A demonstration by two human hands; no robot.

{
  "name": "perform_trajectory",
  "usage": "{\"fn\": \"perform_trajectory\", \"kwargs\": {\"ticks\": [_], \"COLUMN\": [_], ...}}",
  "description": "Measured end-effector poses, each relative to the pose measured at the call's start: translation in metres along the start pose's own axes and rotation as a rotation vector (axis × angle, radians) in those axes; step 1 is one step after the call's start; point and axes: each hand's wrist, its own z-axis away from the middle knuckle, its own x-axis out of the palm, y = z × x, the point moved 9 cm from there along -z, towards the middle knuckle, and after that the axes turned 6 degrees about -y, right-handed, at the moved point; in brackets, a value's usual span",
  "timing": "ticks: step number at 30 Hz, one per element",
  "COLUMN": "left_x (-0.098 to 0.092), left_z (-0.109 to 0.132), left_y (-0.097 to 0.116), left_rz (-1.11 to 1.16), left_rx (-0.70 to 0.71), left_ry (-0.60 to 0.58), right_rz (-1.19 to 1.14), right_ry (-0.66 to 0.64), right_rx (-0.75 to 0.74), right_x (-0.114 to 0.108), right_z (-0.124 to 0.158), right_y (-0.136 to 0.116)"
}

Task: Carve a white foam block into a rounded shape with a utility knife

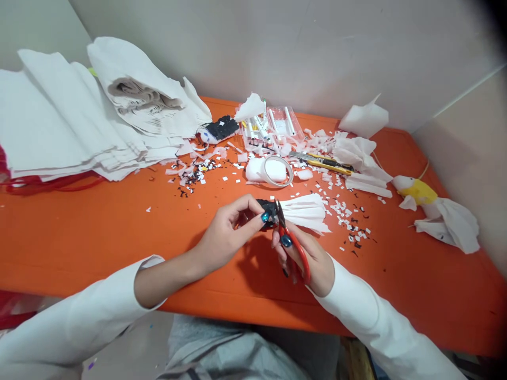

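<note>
My left hand pinches a small black piece with a fanned, pleated white paper tail spreading to the right. In my right hand is a pair of red-handled scissors, its dark blades pointing up at the black piece's right end, where the white tail begins. Whether the blades touch the piece I cannot tell. Just beyond my hands lie a white roll and a ring of tape. Small black and white paper scraps are scattered to the right.
Stacked white cloth-like sheets fill the left back. Markers in a clear case, a black-and-white piece and a yellow box cutter lie at the back. A yellow-and-white paper fish rests at the right, near the wall.
</note>
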Motion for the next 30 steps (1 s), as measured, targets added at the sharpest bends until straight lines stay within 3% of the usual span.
{"fn": "perform_trajectory", "kwargs": {"ticks": [10,24,30], "left_x": [0.000,0.002,0.003], "left_z": [0.004,0.002,0.002], "left_y": [0.005,0.008,0.009], "left_rz": [0.094,0.112,0.111], "left_rx": [0.041,0.059,0.058], "left_ry": [-0.016,-0.019,-0.029], "right_rz": [0.039,-0.224,-0.221], "right_ry": [-0.107,-0.175,-0.177], "right_rx": [0.016,0.041,0.072], "right_x": [0.013,0.022,0.022], "right_z": [0.000,0.001,0.001], "right_y": [-0.008,0.002,0.003]}}
